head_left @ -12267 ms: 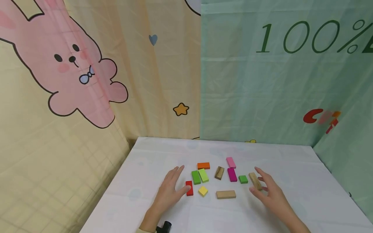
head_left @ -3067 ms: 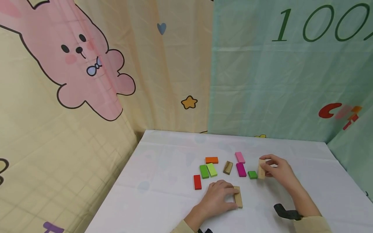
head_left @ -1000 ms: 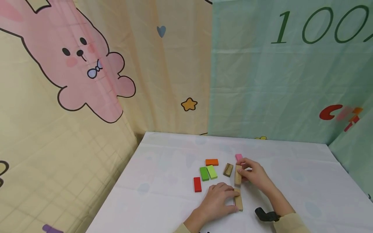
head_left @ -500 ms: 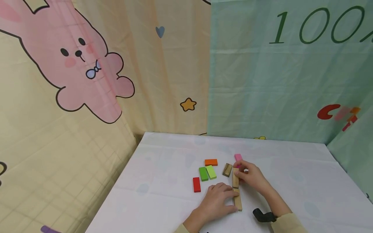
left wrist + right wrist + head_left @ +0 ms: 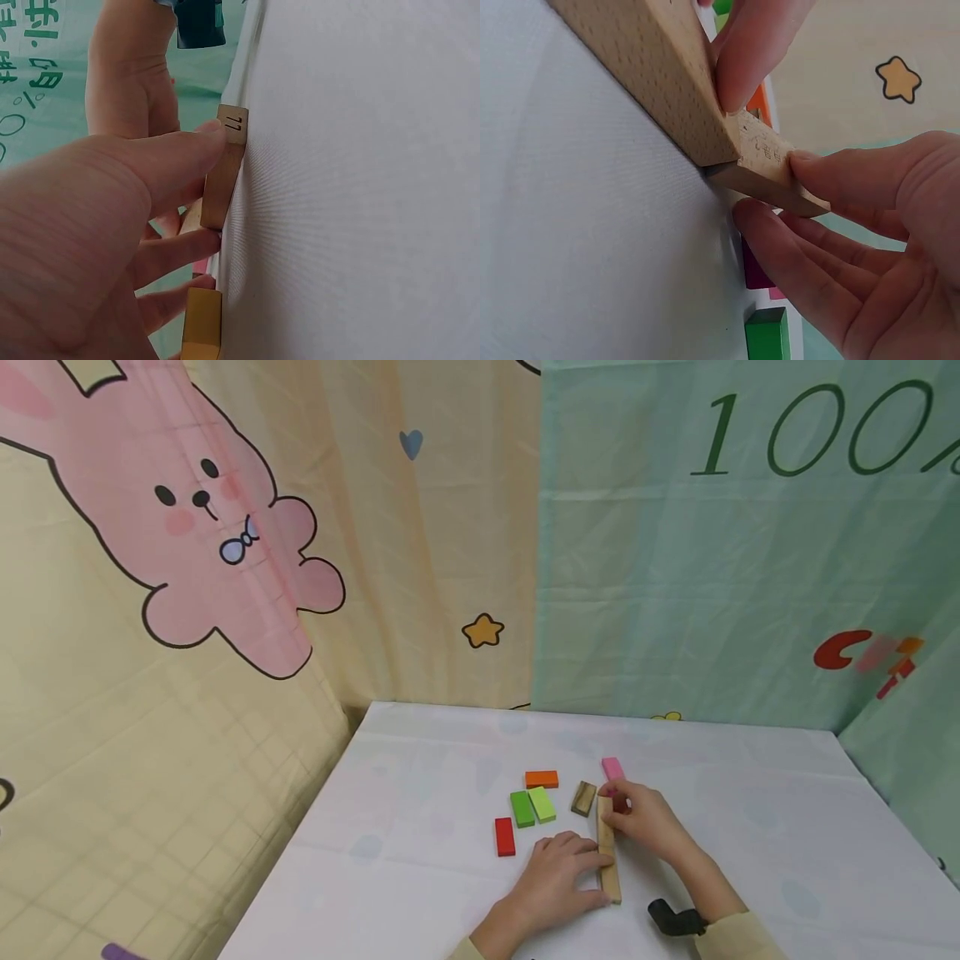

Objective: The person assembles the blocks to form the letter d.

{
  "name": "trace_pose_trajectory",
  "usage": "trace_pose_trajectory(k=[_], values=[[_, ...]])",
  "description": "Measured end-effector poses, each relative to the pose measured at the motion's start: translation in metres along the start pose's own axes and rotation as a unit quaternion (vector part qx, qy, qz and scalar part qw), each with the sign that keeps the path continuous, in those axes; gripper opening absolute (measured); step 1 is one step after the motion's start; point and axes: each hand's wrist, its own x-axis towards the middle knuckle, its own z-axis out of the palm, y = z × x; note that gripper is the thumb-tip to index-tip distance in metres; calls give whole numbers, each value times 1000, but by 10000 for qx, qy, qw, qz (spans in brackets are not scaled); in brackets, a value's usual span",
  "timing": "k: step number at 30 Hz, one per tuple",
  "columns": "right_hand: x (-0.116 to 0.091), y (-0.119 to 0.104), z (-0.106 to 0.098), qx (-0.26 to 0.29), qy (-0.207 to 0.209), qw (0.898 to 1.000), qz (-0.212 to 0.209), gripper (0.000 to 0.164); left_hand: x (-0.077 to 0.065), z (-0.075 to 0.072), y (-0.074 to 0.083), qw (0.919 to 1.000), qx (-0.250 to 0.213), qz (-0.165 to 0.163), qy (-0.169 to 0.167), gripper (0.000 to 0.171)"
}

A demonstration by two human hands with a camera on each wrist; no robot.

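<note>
Two plain wooden blocks lie end to end in the head view. My left hand (image 5: 558,877) grips the nearer wooden block (image 5: 612,885), its thumb at the near end and fingers further along. At the far end, my right hand (image 5: 651,820) pinches the farther wooden block (image 5: 604,817) between thumb and fingers. The right wrist view shows the farther block (image 5: 769,169) meeting the end of the nearer block (image 5: 649,71) at a slight angle. Dark markings show on the nearer block's end (image 5: 234,120) in the left wrist view. A yellow block (image 5: 201,322) stands by my left fingers.
Left of the wooden pair are a red block (image 5: 505,837), a green block (image 5: 522,809), a lime block (image 5: 542,804) and an orange block (image 5: 542,779). A brown block (image 5: 583,798) sits close by. Magenta (image 5: 756,266) and small green (image 5: 765,334) blocks lie near my right hand; a pink block (image 5: 612,767) lies beyond.
My right hand has brought its wooden block leftward from beside the small green block to the nearer block's end, closing the gap. Earlier, my left hand took hold of the nearer block, now turned lengthwise.
</note>
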Motion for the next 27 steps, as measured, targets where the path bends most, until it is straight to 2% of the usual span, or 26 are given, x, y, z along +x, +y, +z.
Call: trace_pose_trajectory(k=[8, 11, 16, 27], values=[[-1, -4, 2, -699, -52, 9971, -290, 41, 0, 0, 0, 9999, 80, 56, 75, 46], [-2, -4, 3, -890, -165, 9955, -273, 46, 0, 0, 0, 9999, 78, 42, 50, 46], [-4, -6, 5, -917, -408, 9949, -55, 51, 0, -1, 0, 9999, 89, 83, 56, 47], [-6, -6, 6, -747, -661, 9948, 206, 52, -2, -2, 1, 9999, 84, 79, 60, 47]])
